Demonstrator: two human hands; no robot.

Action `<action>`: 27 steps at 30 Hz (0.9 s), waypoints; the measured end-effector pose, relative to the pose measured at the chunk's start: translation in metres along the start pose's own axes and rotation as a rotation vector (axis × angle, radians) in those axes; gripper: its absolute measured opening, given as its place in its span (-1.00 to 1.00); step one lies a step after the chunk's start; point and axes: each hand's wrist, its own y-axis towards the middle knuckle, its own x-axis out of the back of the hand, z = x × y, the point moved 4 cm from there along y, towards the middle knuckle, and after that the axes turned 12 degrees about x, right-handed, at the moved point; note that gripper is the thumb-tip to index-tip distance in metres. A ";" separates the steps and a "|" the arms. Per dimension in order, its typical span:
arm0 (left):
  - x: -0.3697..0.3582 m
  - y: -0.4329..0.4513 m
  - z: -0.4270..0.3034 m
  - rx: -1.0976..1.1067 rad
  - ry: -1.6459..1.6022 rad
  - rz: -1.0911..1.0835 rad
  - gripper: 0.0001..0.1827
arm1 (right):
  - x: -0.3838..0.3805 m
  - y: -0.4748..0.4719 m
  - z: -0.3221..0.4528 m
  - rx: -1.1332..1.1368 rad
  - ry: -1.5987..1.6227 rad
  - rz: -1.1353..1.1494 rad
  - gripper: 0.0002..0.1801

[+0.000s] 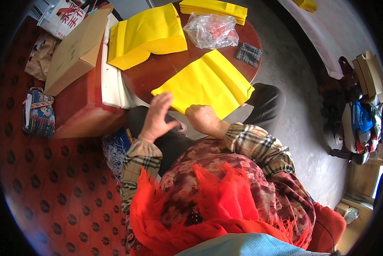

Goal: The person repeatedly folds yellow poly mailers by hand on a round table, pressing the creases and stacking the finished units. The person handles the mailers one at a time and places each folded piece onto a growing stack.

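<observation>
A yellow fabric-like bag or folded sheet (pixel 207 84) lies at an angle over the near edge of the round red-brown table (pixel 146 75). My right hand (pixel 205 119) is closed on its near edge. Beside its left corner is my left hand (pixel 159 116), fingers apart and thumb out; it holds nothing, though whether its fingertips touch the yellow material I cannot tell. Behind, a thick stack of yellow pieces (pixel 148 33) rests at the table's left. Another folded yellow stack (pixel 214 9) lies at the far edge.
Between the stacks sits a crumpled clear plastic bag (pixel 212 31), with a dark checked cloth square (pixel 249 54) to its right. A cardboard box (pixel 77 48) stands left of the table, a patterned pouch (pixel 39 112) near it. Piled goods (pixel 361 118) line the right side.
</observation>
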 end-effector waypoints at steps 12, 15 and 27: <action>-0.044 -0.008 0.019 0.052 0.031 -0.041 -0.61 | 0.000 -0.023 -0.057 -0.107 0.397 0.034 -0.22; -0.037 -0.013 0.035 0.029 0.012 -0.050 -0.81 | 0.026 -0.052 -0.096 0.097 -0.044 0.263 -0.02; -0.030 -0.035 0.093 0.160 -0.045 -0.140 -0.85 | 0.042 -0.098 -0.136 0.249 -0.259 0.118 -0.57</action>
